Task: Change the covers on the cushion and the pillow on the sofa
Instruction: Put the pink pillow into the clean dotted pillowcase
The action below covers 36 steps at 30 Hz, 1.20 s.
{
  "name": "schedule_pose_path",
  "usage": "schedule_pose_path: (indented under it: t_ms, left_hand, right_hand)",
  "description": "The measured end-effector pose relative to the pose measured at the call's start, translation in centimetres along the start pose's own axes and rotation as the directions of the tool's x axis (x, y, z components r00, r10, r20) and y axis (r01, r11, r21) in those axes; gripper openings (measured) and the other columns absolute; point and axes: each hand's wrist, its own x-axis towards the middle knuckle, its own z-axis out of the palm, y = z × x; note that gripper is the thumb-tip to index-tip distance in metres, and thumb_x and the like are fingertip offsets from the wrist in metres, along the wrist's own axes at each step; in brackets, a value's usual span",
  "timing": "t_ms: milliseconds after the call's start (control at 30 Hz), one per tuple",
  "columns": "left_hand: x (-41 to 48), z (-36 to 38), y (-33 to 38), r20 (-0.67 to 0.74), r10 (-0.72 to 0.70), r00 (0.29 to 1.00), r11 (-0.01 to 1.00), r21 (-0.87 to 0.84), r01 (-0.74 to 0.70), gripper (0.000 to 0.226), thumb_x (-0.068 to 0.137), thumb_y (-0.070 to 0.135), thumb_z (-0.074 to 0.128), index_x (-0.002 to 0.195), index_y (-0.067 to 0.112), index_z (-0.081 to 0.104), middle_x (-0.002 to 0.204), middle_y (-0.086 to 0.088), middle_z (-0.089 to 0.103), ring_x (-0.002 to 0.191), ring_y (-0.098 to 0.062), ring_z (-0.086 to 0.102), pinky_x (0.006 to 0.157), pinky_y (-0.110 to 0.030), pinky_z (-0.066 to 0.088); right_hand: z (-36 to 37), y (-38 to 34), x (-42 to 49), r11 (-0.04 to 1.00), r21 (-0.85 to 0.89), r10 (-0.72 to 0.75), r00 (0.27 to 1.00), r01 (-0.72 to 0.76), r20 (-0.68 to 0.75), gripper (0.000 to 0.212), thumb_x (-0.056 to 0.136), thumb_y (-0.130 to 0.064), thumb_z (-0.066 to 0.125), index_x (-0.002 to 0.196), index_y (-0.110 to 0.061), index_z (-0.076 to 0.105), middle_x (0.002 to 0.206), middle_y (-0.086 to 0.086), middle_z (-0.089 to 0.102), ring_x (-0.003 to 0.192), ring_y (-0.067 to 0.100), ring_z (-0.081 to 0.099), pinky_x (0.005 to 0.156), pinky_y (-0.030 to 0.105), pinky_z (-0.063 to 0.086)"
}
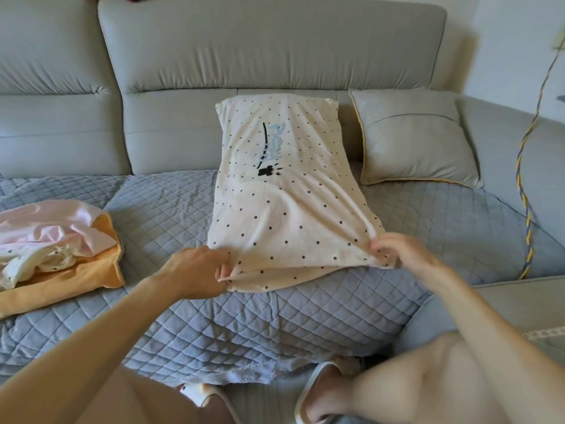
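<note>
- You are pinching the open hem of the polka-dot pillow cover, left hand at its near-left corner and right hand at its near-right, fingers curled on cloth.
- The grey cushion is leaning just right of it, the spare covers well left.
- Next you are likely needing an even pull on both corners.

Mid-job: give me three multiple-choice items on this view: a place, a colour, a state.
1. Where is the grey cushion relative to the dotted pillow? A) left B) right, against the backrest C) in front
2. Lowest cloth in the pile? A) orange B) green C) black
3. Left hand and right hand? A) both idle B) both pinch the pillow's near edge C) only one touches
Key: B, it leans right of the pillow; A, orange shows beneath pink; B, each gathers fabric at a corner.
</note>
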Motion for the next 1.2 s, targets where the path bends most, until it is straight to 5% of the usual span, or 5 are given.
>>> schedule_pose_path:
  t_ms: [200,467,767,1067,1200]
  left_hand:
    - [4.4,-2.1,1.4,-0.300,-0.168,0.939,0.911,-0.411,0.032,0.051,0.077,0.081,0.042,0.103,0.040,0.058,0.118,0.011,0.053,0.108,-0.016,0.053,0.087,-0.038,0.048]
    - [10.3,-4.8,6.2,-0.023,-0.407,0.913,0.321,-0.940,0.119,0.099,0.064,0.096,0.041,0.150,0.055,0.012,0.158,-0.010,0.030,0.141,-0.037,0.035,0.114,-0.048,0.031]
    - [11.5,-18.3,12.3,-0.095,0.062,0.994,-0.237,-0.968,-0.078,0.099,0.063,0.099,0.037,0.130,0.032,0.062,0.129,-0.008,0.063,0.106,-0.027,0.065,0.091,-0.053,0.051]
    - [7.5,-7.6,7.2,0.251,-0.241,0.938,0.271,-0.910,0.313,0.109,0.069,0.063,0.078,0.153,0.044,0.011,0.157,-0.003,0.031,0.134,-0.038,0.043,0.088,-0.061,0.050]
    - [6.8,-3.9,7.3,0.361,-0.282,0.889,0.198,-0.885,0.422,0.108,0.067,0.068,0.077,0.152,0.035,0.018,0.144,-0.001,0.045,0.115,-0.030,0.054,0.085,-0.057,0.052]
  right_hand:
    - [1.4,-2.4,3.5,0.899,0.300,0.301,0.947,-0.320,0.108,0.122,0.045,-0.090,0.071,0.142,-0.018,0.050,0.142,0.007,0.053,0.128,0.031,0.051,0.111,0.045,0.037]
    - [0.4,-13.3,2.7,0.849,0.465,-0.142,0.955,0.252,-0.259,0.033,0.072,0.005,0.069,0.098,-0.014,0.063,0.086,-0.005,0.063,0.081,0.015,0.059,0.062,0.024,0.045]
    - [-2.7,-20.6,-3.8,0.265,-0.615,-0.956,0.118,0.742,-0.269,0.023,0.066,-0.001,0.051,0.076,-0.019,0.040,0.065,-0.013,0.041,0.061,0.018,0.038,0.045,0.031,0.025]
    - [11.6,-7.8,-4.5,0.466,-0.546,-0.445,0.718,0.696,0.535,0.074,0.082,-0.029,0.069,0.147,-0.017,0.036,0.125,0.006,0.058,0.115,0.027,0.054,0.093,0.039,0.043]
    - [7.3,-6.1,-5.0,0.863,0.028,-0.489,0.822,0.504,0.293,0.026,0.086,-0.036,0.072,0.110,-0.027,0.071,0.108,-0.012,0.072,0.101,0.001,0.065,0.094,0.034,0.051]
